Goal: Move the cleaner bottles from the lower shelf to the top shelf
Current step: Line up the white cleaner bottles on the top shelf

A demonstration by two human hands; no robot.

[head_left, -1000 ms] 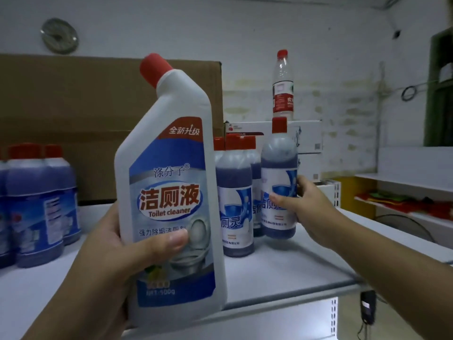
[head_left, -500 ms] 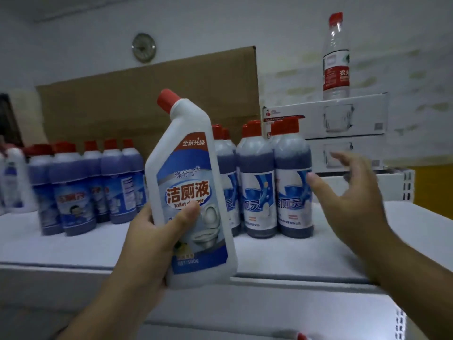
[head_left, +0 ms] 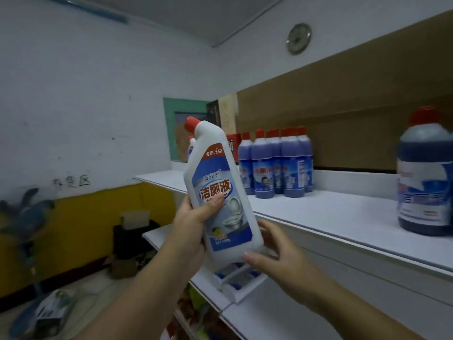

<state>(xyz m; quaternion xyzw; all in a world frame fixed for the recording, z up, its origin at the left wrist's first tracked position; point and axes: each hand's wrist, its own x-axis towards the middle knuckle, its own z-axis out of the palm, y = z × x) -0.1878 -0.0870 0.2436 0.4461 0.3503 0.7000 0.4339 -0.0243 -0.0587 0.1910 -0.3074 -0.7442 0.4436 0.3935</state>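
A white toilet cleaner bottle [head_left: 220, 192] with a red cap and a blue label is tilted in the air in front of the top shelf [head_left: 343, 217]. My left hand [head_left: 193, 229] grips its left side, thumb across the label. My right hand [head_left: 274, 256] cups the bottle's base from below and the right, thumb on the bottom corner. On the top shelf stand a group of purple-blue cleaner bottles [head_left: 277, 165] with red caps, a second white bottle [head_left: 191, 146] partly hidden behind the held one, and one large blue bottle [head_left: 426, 177] at the right edge.
A brown cardboard sheet [head_left: 355, 119] backs the top shelf. Lower white shelves [head_left: 257, 315] hold packaged goods under my hands. Boxes and clutter lie on the floor at the left by a yellow-and-white wall [head_left: 98, 212]. A clock [head_left: 299, 38] hangs high on the wall.
My right hand left the purple bottle on the shelf and came under the white bottle's base. The view swung left, so the right-hand bottle group slid out to the frame's edge.
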